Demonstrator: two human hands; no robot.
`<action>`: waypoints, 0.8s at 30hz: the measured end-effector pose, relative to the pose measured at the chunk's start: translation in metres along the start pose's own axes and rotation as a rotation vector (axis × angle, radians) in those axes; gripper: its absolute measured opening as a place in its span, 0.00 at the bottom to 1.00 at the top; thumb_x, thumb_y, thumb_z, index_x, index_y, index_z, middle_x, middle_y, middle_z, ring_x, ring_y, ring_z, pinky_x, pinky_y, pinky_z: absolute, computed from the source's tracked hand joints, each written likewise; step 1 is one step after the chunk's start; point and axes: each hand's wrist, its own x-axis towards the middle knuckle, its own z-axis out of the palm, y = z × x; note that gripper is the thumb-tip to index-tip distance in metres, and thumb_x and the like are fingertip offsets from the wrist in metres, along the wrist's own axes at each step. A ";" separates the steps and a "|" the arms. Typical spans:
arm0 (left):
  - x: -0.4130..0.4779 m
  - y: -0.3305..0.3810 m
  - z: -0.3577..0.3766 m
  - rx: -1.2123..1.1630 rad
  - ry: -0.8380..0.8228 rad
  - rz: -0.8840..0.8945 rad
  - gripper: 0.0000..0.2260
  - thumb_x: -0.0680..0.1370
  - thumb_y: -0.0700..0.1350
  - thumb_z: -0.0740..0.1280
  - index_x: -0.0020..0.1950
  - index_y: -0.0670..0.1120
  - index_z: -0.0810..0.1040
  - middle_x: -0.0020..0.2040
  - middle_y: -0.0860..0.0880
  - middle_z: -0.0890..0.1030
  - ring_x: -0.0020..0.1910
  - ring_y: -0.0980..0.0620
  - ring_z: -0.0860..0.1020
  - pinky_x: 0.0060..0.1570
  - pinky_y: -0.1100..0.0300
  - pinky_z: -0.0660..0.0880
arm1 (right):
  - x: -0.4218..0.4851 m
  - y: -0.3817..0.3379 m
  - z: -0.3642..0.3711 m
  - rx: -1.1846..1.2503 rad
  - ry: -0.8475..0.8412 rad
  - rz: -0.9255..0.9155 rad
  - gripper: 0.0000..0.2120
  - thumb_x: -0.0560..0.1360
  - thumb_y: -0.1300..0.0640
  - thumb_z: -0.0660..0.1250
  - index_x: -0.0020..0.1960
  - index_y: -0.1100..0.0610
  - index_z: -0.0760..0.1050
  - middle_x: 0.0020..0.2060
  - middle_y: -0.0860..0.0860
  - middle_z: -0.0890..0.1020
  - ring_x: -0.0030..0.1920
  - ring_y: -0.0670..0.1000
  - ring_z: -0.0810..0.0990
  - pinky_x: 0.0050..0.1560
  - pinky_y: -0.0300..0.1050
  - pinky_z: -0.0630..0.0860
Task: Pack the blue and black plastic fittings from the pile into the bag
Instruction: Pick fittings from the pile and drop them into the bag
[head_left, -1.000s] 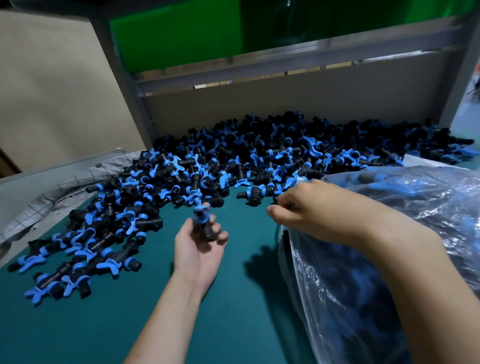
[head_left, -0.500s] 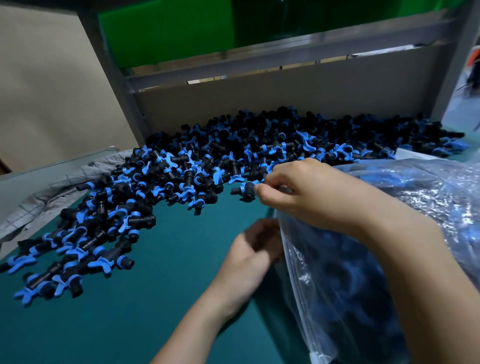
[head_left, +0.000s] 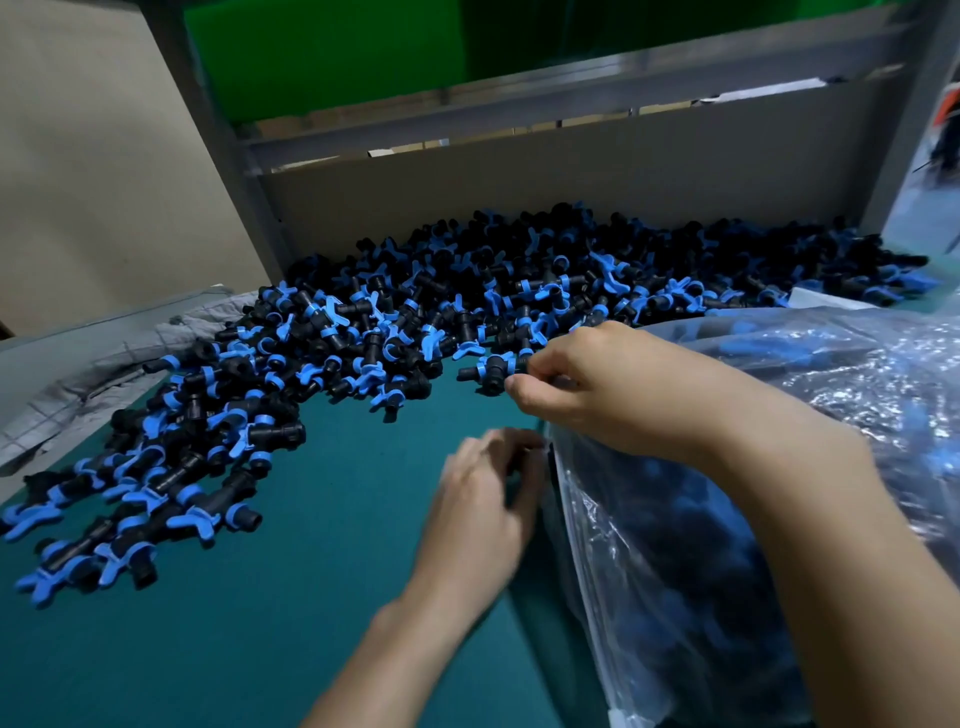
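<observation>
On the green table (head_left: 311, 623), the pile of fittings (head_left: 363, 338) spreads from the left edge to the back wall (head_left: 519, 197); much packing is judged outstanding. The clear bag (head_left: 675, 571) at right already holds many fittings. The right hand (head_left: 597, 384) pinches the bag rim at its mouth. The left hand (head_left: 483, 499), blurred, sits beside the mouth, fingers curled; whether it grips a fitting cannot be determined.

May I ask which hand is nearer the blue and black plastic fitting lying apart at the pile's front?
Right. The right hand is beside the fitting; the left hand is nearer the person, by the clear plastic bag.
</observation>
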 end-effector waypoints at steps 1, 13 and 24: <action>0.006 -0.013 -0.004 0.134 0.060 0.014 0.06 0.80 0.47 0.64 0.56 0.51 0.76 0.51 0.52 0.78 0.51 0.47 0.75 0.53 0.50 0.71 | 0.000 0.001 0.001 -0.003 -0.012 0.012 0.23 0.79 0.45 0.59 0.33 0.60 0.67 0.29 0.55 0.72 0.36 0.57 0.74 0.33 0.49 0.67; 0.070 -0.093 -0.016 0.518 0.217 -0.639 0.17 0.81 0.54 0.61 0.64 0.44 0.69 0.63 0.42 0.76 0.63 0.41 0.71 0.59 0.45 0.66 | -0.003 0.000 -0.001 0.019 -0.035 0.016 0.23 0.79 0.46 0.59 0.31 0.58 0.62 0.25 0.52 0.66 0.30 0.52 0.66 0.29 0.46 0.61; 0.038 -0.089 -0.041 -0.515 0.530 -0.624 0.03 0.80 0.44 0.63 0.51 0.51 0.76 0.36 0.55 0.78 0.35 0.57 0.76 0.37 0.63 0.72 | -0.001 0.005 0.002 -0.001 -0.033 -0.013 0.23 0.80 0.45 0.58 0.32 0.58 0.64 0.25 0.52 0.67 0.29 0.52 0.68 0.29 0.46 0.62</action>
